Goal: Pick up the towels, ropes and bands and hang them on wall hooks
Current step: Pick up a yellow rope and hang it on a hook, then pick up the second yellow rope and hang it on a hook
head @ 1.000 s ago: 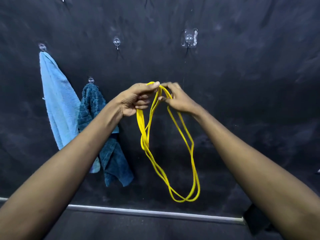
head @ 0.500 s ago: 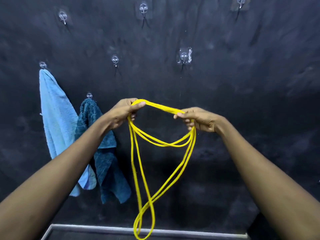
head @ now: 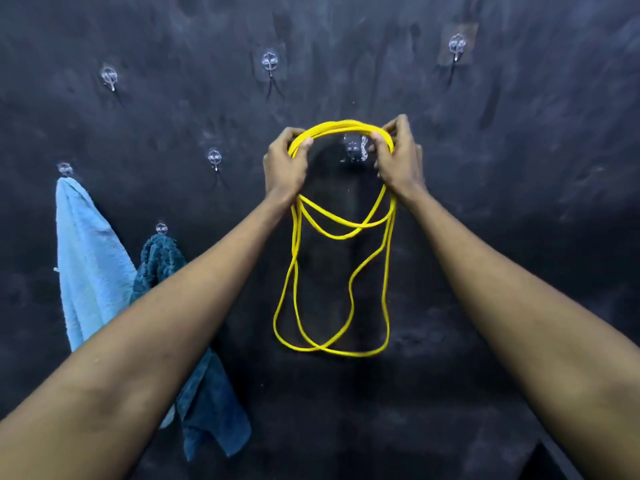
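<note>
A yellow band [head: 341,126] folded into several loops is held up against the black wall. My left hand [head: 284,166] grips its left side and my right hand [head: 398,157] grips its right side. The top arc spans between my hands just above a clear wall hook [head: 356,148]. The lower loops [head: 332,349] dangle below. A light blue towel [head: 88,258] hangs from a hook [head: 64,168] at the left. Beside it a dark teal towel [head: 161,258] hangs from a lower hook [head: 161,227].
Bare clear hooks dot the wall: one at upper left [head: 109,77], one at top centre [head: 270,62], one at upper right [head: 457,45], one left of my hands [head: 214,157]. A dark opening shows at the bottom right corner [head: 547,462].
Both hands have lifted the band higher and closer to the wall, up around the clear hook. The loops now hang shorter, and the view has tilted upward.
</note>
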A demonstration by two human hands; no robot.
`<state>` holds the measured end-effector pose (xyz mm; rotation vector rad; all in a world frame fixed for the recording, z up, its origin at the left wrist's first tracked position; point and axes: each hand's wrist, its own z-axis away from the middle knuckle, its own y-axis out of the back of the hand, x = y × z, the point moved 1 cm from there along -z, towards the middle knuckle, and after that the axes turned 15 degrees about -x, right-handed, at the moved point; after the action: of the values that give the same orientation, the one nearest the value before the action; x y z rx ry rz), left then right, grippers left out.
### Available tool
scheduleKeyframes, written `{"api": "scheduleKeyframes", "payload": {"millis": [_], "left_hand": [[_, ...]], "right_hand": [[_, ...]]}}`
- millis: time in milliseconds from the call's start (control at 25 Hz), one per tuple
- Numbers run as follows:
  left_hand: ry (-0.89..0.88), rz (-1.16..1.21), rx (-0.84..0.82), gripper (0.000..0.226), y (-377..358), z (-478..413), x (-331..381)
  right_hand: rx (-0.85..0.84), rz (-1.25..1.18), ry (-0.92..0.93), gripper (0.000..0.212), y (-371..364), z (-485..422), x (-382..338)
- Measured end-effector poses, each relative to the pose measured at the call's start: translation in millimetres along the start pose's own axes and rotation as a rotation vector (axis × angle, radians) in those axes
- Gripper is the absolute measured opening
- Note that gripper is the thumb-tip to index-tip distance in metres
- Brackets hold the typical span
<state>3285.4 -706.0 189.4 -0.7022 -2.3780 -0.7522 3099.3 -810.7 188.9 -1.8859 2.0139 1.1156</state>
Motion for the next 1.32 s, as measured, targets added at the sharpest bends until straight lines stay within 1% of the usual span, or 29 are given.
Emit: {"api": "scheduleKeyframes", "payload": {"millis": [80, 160, 240, 360, 480, 560, 600, 680, 760, 800, 840, 880, 920, 960, 1000, 1040, 1080, 1120, 1160, 1200, 1240, 1280, 1320], "left_hand": [[0.021, -0.03, 0.021, 0.017, -10, 2, -10], [0.04, -0.098, -0.02, 0.015, -20, 12, -28], [0.015, -0.185, -0.074, 0.014, -28, 26, -42], [-0.002, -0.311, -0.166, 0.019, -42, 47, -50], [0.001, -0.528, -0.254, 0.026, -56, 58, -45], [0.044, -0.611, -0.314, 0.031, -64, 57, -39], [0.092, -0.61, -0.346, 0.033, -66, 55, -38], [0.197, -0.535, -0.423, 0.041, -65, 51, -41], [0.278, -0.423, -0.479, 0.056, -65, 53, -46], [0.304, -0.376, -0.463, 0.062, -65, 57, -45], [0.314, -0.334, -0.409, 0.066, -61, 63, -42], [0.286, -0.313, -0.323, 0.068, -56, 70, -40], [0.195, -0.342, -0.219, 0.066, -50, 80, -37], [0.043, -0.405, -0.156, 0.06, -44, 91, -35], [-0.155, -0.479, -0.181, 0.053, -44, 106, -32], [-0.337, -0.528, -0.292, 0.046, -48, 125, -32], [-0.46, -0.535, -0.461, 0.043, -60, 143, -36], [-0.485, -0.51, -0.66, 0.043, -76, 161, -42], [-0.398, -0.467, -0.853, 0.044, -96, 182, -48], [-0.26, -0.423, -1.001, 0.045, -115, 203, -53], [-0.13, -0.388, -1.105, 0.047, -131, 223, -54], [-0.043, -0.342, -1.17, 0.049, -150, 242, -53], [0.012, -0.296, -1.199, 0.05, -167, 259, -50]], "right_hand": [[-0.044, 0.057, -0.021, 0.02, -7, 4, 12], [-0.079, 0.119, -0.003, 0.022, -15, 14, 28], [-0.081, 0.176, 0.04, 0.024, -22, 26, 42], [-0.024, 0.202, 0.056, 0.024, -34, 37, 54], [0.035, 0.174, 0.044, 0.023, -43, 42, 56], [0.036, 0.173, 0.038, 0.026, -46, 50, 55], [0.028, 0.175, 0.029, 0.03, -46, 53, 56], [-0.012, 0.16, 0.006, 0.042, -44, 60, 58], [-0.065, 0.163, -0.034, 0.053, -40, 67, 59], [-0.09, 0.168, -0.051, 0.057, -36, 73, 61], [-0.101, 0.166, -0.066, 0.058, -31, 79, 62], [-0.099, 0.162, -0.08, 0.056, -24, 88, 63], [-0.093, 0.169, -0.098, 0.051, -17, 100, 64], [-0.087, 0.187, -0.121, 0.044, -8, 115, 65], [-0.088, 0.215, -0.157, 0.037, 3, 131, 69], [-0.102, 0.252, -0.204, 0.03, 15, 151, 77], [-0.122, 0.299, -0.261, 0.025, 27, 173, 86], [-0.163, 0.357, -0.33, 0.021, 40, 197, 97], [-0.237, 0.414, -0.411, 0.02, 53, 223, 108], [-0.333, 0.454, -0.497, 0.021, 67, 251, 117], [-0.429, 0.479, -0.591, 0.023, 81, 278, 124], [-0.507, 0.5, -0.692, 0.026, 99, 310, 128], [-0.56, 0.515, -0.783, 0.031, 119, 341, 131]]}}
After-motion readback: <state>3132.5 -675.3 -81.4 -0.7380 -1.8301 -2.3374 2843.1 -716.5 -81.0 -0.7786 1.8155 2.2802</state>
